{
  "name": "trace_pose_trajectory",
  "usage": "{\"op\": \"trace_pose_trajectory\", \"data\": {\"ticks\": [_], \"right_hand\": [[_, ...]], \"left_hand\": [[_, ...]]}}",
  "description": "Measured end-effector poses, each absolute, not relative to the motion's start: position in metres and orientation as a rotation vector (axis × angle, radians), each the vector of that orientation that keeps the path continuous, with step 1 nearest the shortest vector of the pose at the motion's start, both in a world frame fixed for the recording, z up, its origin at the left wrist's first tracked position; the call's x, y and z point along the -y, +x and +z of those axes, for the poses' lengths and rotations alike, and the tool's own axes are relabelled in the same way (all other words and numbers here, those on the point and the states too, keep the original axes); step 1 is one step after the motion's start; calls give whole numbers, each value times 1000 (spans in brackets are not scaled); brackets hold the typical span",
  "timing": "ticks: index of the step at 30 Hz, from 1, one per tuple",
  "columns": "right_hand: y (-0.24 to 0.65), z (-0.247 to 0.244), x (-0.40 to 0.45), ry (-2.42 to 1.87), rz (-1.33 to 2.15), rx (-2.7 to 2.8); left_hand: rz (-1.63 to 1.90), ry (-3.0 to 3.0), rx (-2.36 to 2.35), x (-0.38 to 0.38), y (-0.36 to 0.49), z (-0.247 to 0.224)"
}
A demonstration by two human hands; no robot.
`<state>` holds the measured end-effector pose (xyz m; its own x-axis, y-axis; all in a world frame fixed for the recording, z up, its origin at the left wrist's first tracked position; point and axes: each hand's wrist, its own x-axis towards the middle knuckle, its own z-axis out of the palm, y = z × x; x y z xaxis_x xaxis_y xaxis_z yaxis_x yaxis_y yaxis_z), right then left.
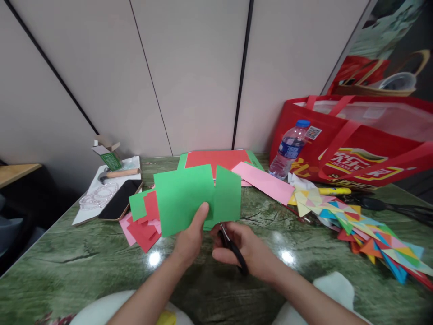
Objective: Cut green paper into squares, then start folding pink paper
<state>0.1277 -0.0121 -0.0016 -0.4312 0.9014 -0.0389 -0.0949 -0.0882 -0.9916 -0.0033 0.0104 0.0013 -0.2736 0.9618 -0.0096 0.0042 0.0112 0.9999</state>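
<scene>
My left hand (pixel 192 232) pinches a sheet of green paper (pixel 184 196), thumb in front, and holds it upright above the table. A cut runs through this sheet, and its right part (pixel 228 194) tilts away from the left part. In my right hand (pixel 245 248) is a pair of scissors (pixel 232 248) with black handles. The blades point up at the lower edge of the paper near the cut; their tips are hidden behind it. Left of the sheet lie red and pink paper pieces (pixel 145 234) and a smaller green piece (pixel 137 206).
Behind lie stacked red sheets (pixel 216 160) and a pink strip (pixel 265 180). A water bottle (pixel 289 151) and a red bag (pixel 338 140) stand right, near colourful folded papers (pixel 372 234). Left are a phone (pixel 120 201), a hammer (pixel 120 173), beaded strands (pixel 98 196) and a small box (pixel 110 155).
</scene>
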Motion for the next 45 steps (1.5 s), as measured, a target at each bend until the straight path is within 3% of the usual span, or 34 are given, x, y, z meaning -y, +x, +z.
{"op": "trace_pose_trajectory", "data": {"ticks": [4,9,15,26,36,45], "right_hand": [[135,-10,0,-979,1564,1361],[140,-15,-12,-945,1629,917],[144,-16,-16,-786,1679,498],[150,-30,-23,-1102,989,676],[150,-28,-23,-1110,918,671],[151,-35,-24,-1092,947,640]], "left_hand": [[1521,822,-993,-25,-11,16],[1532,427,-614,-38,-21,26],[1519,374,-766,-39,-19,19],[1545,638,-812,-44,-18,12],[1443,689,-771,-48,-27,9],[1025,913,-982,-38,-18,2]]}}
